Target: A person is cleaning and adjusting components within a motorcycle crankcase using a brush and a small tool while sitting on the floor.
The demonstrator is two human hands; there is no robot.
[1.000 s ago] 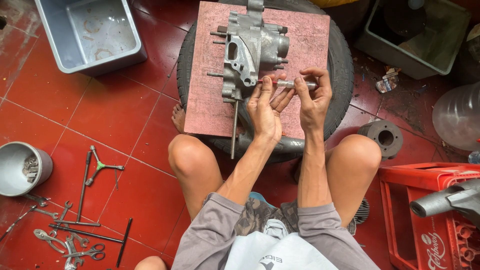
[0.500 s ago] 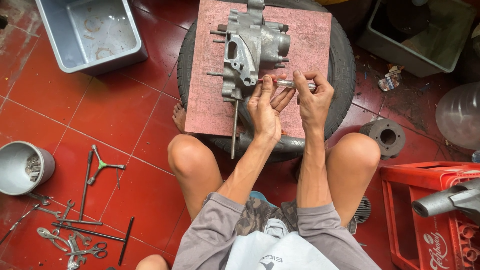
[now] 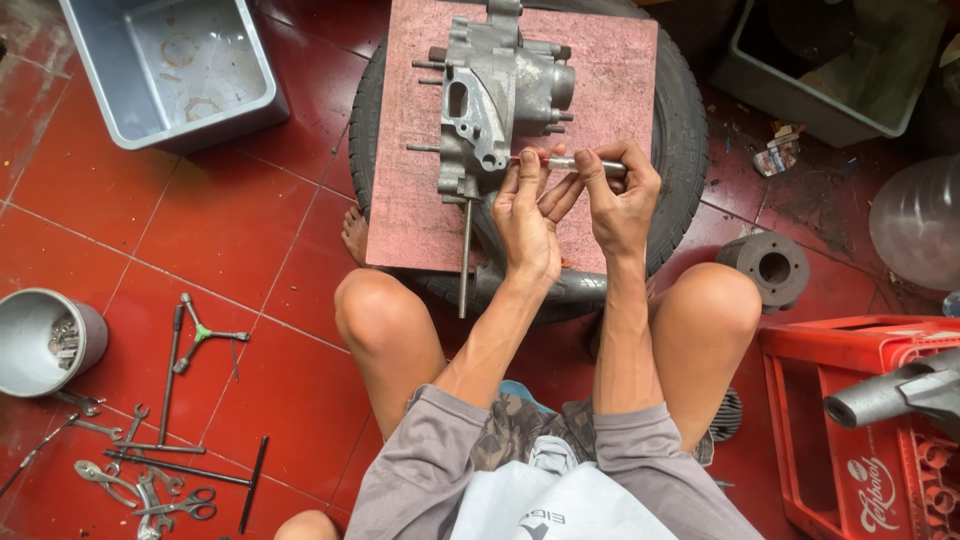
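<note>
A red plastic crate (image 3: 850,420) with a white printed mark on its side stands at the lower right on the red tiled floor (image 3: 230,240), and a small torn wrapper (image 3: 775,155) lies just beside a grey tub (image 3: 800,100) at the upper right. At the top centre a pink board (image 3: 610,90) rests on a black tyre (image 3: 690,150), carrying a grey metal engine casing (image 3: 500,90) with studs sticking out on its left and a long rod hanging over the board's near edge. The right hand (image 3: 620,195) has its grip closed around a thin metal rod (image 3: 575,163), held level just beside the casing's right edge; the left hand (image 3: 528,215) pinches the same rod nearer the casing with its fingertips. Another grey tub (image 3: 175,70) sits at the upper left, a round tin (image 3: 45,340) of small parts at the left edge, and loose wrenches and scissors (image 3: 150,470) lie below it. Bare floor lies open between tyre and tin; a metal cylinder (image 3: 765,265) sits near the right knee.
</note>
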